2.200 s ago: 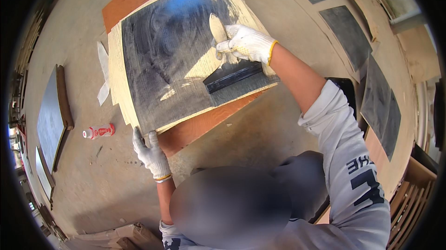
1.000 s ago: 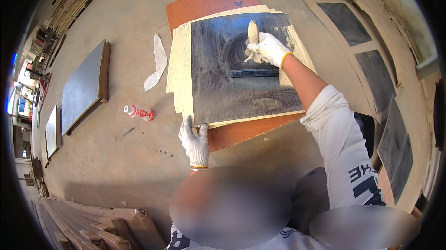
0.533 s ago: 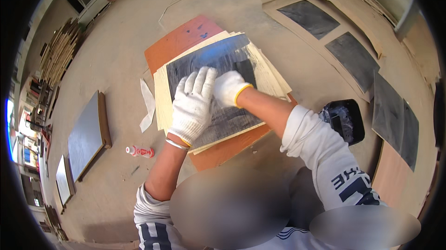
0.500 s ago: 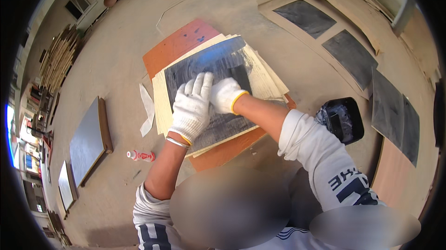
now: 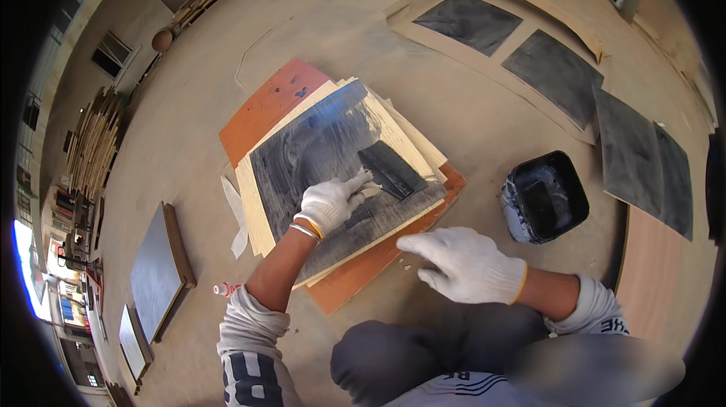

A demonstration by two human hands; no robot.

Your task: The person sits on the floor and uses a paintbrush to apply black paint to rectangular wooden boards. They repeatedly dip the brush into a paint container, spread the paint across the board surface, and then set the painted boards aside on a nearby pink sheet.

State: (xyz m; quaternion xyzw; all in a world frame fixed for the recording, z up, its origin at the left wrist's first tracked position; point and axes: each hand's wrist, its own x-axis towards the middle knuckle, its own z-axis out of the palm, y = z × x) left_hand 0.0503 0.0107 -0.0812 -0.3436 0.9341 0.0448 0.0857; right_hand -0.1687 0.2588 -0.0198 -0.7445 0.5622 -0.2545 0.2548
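Note:
My left hand (image 5: 330,203), in a white knit glove, is closed on a wide black scraper (image 5: 392,171). Its blade lies against the right part of the top sheet (image 5: 291,157), a thin board smeared with dark paste. Streaks and a few pale patches show in that coating. Under it is a fanned stack of pale wooden sheets (image 5: 406,127), resting on an orange-red board (image 5: 265,108). My gloved right hand (image 5: 469,265) is off the stack at its near right, fingers stretched leftward, with nothing visible in it.
A square black bucket (image 5: 514,214) with paste-smeared walls stands right of the stack. Dark-coated sheets (image 5: 556,78) lie farther right on the floor. At left are a grey-topped panel (image 5: 159,267), a white strip (image 5: 233,214) and a small red-and-white bottle (image 5: 224,288).
Both hands were together on the dark sheet. The right has pulled away toward me and to the right; the left has turned rightward, and the scraper now shows in it.

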